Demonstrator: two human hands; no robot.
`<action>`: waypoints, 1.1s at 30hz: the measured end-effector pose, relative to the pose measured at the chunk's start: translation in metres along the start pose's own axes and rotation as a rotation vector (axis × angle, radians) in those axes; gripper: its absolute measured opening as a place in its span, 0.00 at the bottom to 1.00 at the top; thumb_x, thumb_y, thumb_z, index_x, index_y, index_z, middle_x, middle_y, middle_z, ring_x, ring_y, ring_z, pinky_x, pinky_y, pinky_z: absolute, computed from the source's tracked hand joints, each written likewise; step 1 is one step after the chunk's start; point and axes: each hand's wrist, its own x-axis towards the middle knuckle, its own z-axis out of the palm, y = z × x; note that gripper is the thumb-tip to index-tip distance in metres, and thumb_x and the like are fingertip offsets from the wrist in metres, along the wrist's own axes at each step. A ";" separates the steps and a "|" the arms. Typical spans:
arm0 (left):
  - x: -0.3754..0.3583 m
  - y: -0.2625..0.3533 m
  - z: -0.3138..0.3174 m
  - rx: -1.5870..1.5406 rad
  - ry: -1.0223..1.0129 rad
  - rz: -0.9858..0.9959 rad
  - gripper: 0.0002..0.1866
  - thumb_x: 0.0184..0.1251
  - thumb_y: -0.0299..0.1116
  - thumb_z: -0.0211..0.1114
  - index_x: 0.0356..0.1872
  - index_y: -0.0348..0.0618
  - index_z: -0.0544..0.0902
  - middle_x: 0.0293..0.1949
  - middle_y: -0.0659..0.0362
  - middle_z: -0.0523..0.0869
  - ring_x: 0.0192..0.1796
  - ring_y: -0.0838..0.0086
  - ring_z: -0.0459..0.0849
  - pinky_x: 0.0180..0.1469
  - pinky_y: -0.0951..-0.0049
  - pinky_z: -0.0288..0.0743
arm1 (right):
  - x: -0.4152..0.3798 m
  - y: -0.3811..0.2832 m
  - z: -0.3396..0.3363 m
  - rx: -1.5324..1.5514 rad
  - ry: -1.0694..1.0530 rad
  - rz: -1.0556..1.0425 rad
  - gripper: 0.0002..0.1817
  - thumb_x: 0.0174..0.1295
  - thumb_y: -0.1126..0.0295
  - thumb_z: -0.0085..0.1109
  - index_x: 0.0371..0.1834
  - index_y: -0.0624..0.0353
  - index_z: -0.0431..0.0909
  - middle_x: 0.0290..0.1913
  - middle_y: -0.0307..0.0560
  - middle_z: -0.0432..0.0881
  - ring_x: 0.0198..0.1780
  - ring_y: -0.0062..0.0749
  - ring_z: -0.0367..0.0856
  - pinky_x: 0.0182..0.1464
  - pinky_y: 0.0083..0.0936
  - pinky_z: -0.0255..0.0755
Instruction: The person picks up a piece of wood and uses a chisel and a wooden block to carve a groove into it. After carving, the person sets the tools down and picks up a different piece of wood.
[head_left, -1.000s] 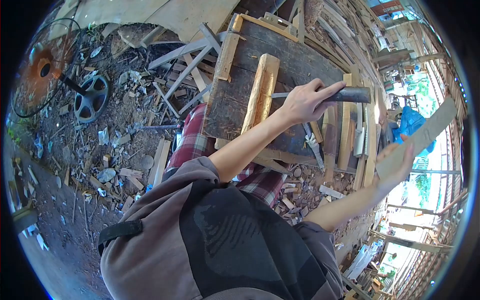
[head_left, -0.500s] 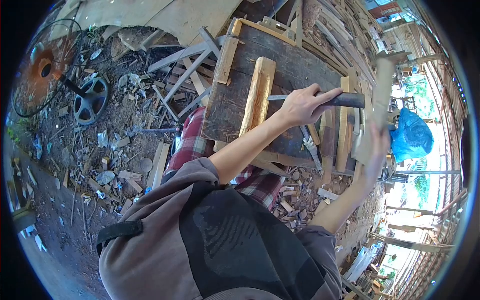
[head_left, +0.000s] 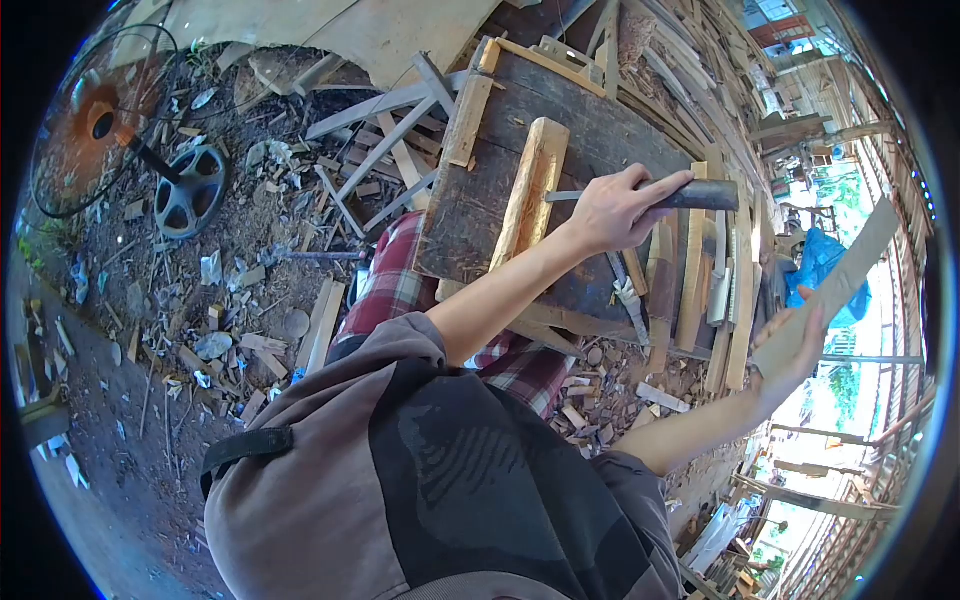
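Observation:
My left hand (head_left: 620, 210) is closed round a chisel with a dark handle (head_left: 708, 195). The chisel's narrow metal blade (head_left: 563, 196) points left, its tip at a pale wooden piece (head_left: 532, 180) with a hollow cut along it. That piece lies on a dark, worn wooden work board (head_left: 470, 215). Off to the right, my right hand (head_left: 800, 340) grips a flat wooden bat (head_left: 850, 265), held up and apart from the chisel handle.
Wood strips (head_left: 692, 270) lie at the board's right side. A wrapped tool (head_left: 630, 298) rests near its lower edge. At left stands an orange fan (head_left: 103, 125) with a round base (head_left: 190, 192). Scraps litter the ground, and a blue bag (head_left: 818, 262) hangs at right.
My right hand has swung the wooden bat outward to the right, away from the chisel handle. My left hand keeps its hold on the chisel, and the whole view has shifted slightly.

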 end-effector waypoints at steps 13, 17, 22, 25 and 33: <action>0.008 0.002 -0.004 -0.130 0.083 0.059 0.33 0.55 0.29 0.69 0.66 0.54 0.74 0.31 0.56 0.77 0.28 0.66 0.77 0.30 0.69 0.75 | -0.019 0.018 -0.014 -0.225 0.009 0.045 0.26 0.70 0.50 0.49 0.54 0.64 0.71 0.19 0.36 0.66 0.15 0.15 0.63 0.15 0.16 0.60; 0.008 -0.002 -0.007 -0.119 0.097 0.030 0.33 0.55 0.28 0.69 0.66 0.52 0.74 0.32 0.55 0.77 0.29 0.66 0.77 0.33 0.68 0.74 | -0.025 0.016 -0.017 -0.230 0.005 0.067 0.26 0.70 0.50 0.49 0.54 0.64 0.70 0.19 0.36 0.66 0.15 0.16 0.64 0.15 0.16 0.61; 0.006 -0.001 -0.005 -0.114 0.075 -0.001 0.33 0.55 0.28 0.70 0.66 0.53 0.74 0.32 0.55 0.78 0.30 0.65 0.77 0.33 0.68 0.74 | -0.028 0.013 -0.024 -0.222 -0.009 0.090 0.26 0.70 0.50 0.49 0.54 0.65 0.69 0.19 0.36 0.65 0.14 0.16 0.63 0.15 0.17 0.62; 0.005 -0.002 -0.004 -0.119 0.076 0.016 0.33 0.55 0.29 0.70 0.66 0.53 0.74 0.32 0.55 0.78 0.30 0.65 0.78 0.32 0.68 0.74 | -0.029 0.014 -0.027 -0.217 -0.015 0.082 0.26 0.70 0.50 0.49 0.54 0.66 0.69 0.18 0.36 0.65 0.13 0.17 0.63 0.14 0.17 0.62; 0.008 -0.004 -0.004 -0.115 0.124 -0.008 0.33 0.55 0.29 0.70 0.66 0.54 0.74 0.31 0.55 0.78 0.28 0.65 0.78 0.32 0.68 0.74 | -0.028 -0.001 -0.022 -0.273 0.033 0.059 0.25 0.68 0.51 0.52 0.54 0.64 0.73 0.22 0.37 0.68 0.18 0.17 0.66 0.18 0.16 0.62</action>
